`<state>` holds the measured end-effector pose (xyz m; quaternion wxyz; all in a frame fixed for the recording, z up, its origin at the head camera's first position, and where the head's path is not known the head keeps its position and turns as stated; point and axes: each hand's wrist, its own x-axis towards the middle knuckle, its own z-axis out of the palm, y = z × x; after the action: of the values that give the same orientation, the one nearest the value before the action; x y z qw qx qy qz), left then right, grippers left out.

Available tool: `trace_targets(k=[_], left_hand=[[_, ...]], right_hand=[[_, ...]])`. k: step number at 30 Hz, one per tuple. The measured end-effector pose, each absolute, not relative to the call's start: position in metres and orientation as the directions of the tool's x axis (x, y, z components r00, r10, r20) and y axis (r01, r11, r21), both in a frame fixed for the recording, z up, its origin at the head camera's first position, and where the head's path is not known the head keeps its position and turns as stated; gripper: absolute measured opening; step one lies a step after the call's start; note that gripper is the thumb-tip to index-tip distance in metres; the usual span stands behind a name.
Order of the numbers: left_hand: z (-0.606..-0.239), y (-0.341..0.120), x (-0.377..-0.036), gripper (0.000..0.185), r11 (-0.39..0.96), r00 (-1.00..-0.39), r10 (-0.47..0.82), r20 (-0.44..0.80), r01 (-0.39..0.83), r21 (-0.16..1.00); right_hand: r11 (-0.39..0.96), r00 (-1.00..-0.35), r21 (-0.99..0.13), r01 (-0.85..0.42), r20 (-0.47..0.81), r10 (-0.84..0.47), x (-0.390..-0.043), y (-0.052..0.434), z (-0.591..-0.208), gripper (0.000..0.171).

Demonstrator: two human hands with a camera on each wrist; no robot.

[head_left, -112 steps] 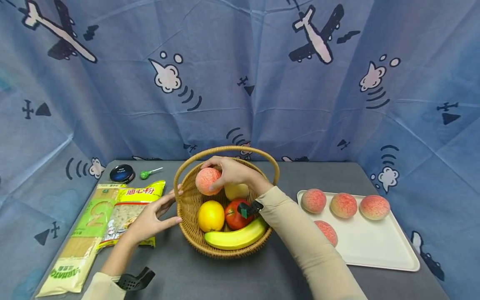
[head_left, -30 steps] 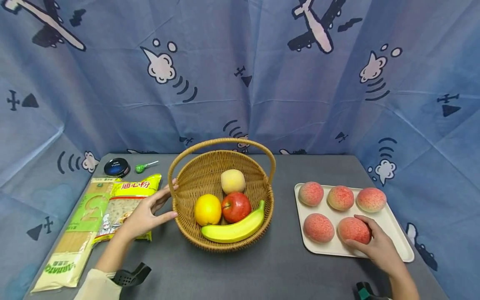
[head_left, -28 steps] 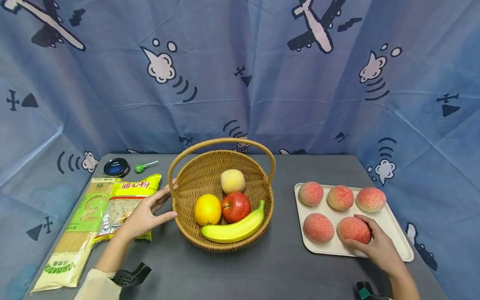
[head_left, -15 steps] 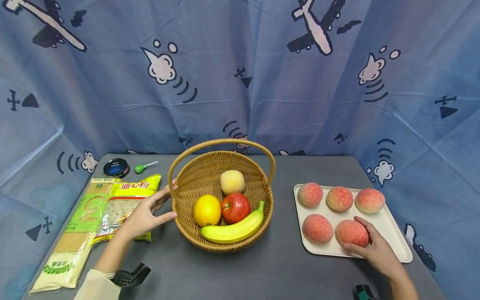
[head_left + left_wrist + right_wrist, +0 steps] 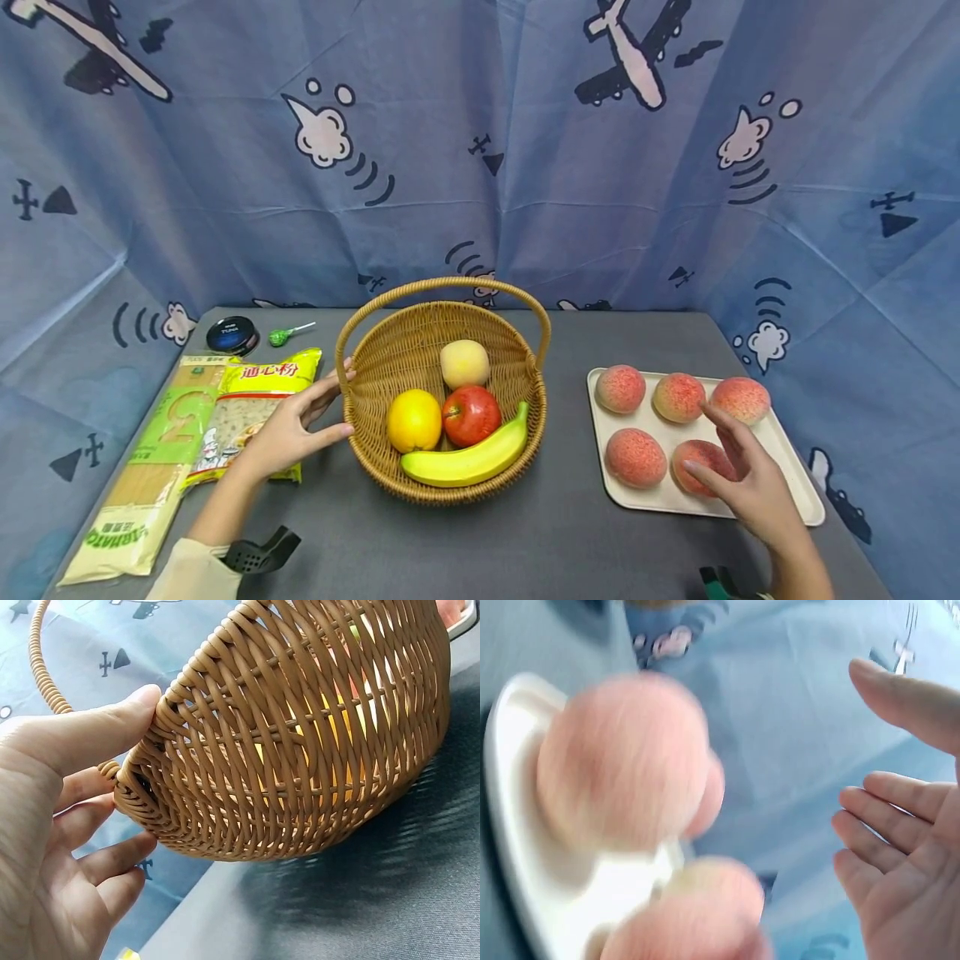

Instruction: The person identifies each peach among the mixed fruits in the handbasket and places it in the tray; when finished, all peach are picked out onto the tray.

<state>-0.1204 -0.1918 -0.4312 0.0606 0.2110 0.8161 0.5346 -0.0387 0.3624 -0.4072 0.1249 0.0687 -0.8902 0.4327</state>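
In the head view my left hand (image 5: 292,427) holds the left side of the wicker basket (image 5: 442,321), thumb in front and fingertips behind the handle's base. The left wrist view shows the thumb (image 5: 112,735) and fingers of that hand against the woven rim (image 5: 169,712). Inside the basket sit an orange (image 5: 415,421), a red apple (image 5: 471,415), a pale yellow fruit (image 5: 464,364) and a banana (image 5: 465,463). My right hand (image 5: 753,475) hovers with spread fingers above the front right peach (image 5: 701,467), holding nothing. In the right wrist view its palm (image 5: 915,892) is apart from the blurred peaches (image 5: 622,761).
A cream tray (image 5: 795,492) carries several peaches in two rows. At left lie a pack of noodles (image 5: 157,467) and a yellow bag of pasta (image 5: 258,408). Behind them are a dark round tin (image 5: 232,335) and a green lollipop (image 5: 281,337). A printed curtain (image 5: 480,150) surrounds the table.
A peach that my right hand held over the basket now rests on the tray's front row. The hand has let go and lifted slightly off it. My left hand stays at the basket.
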Motion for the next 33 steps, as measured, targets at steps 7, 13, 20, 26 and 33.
trace_targets(k=[7,13,20,26,33], left_hand=[[-0.431,-0.191,-0.121,0.067,0.271,-0.873,0.441,0.210,0.353,0.896],[-0.431,-0.190,-0.121,0.068,0.279,-0.870,0.447,0.208,0.356,0.892],[-0.431,-0.190,-0.119,0.070,0.313,-0.889,0.430,0.161,0.314,0.896],[-0.431,-0.191,-0.118,0.069,0.340,-0.894,0.420,0.156,0.315,0.886],[-0.429,-0.189,-0.118,0.066,0.329,-0.891,0.425,0.161,0.317,0.890]], right_hand=[[0.400,-0.903,-0.811,-0.427,0.358,-0.238,-0.048,0.324,-0.384,0.072],[0.295,-0.856,-0.837,-0.460,0.331,-0.397,-0.066,0.283,-0.365,0.072],[0.271,-0.817,-0.838,-0.473,0.301,-0.493,-0.097,0.231,-0.339,0.068],[0.264,-0.798,-0.844,-0.466,0.272,-0.537,-0.126,0.190,-0.323,0.062],[0.303,-0.791,-0.835,-0.459,0.229,-0.568,-0.165,0.152,-0.318,0.061]])
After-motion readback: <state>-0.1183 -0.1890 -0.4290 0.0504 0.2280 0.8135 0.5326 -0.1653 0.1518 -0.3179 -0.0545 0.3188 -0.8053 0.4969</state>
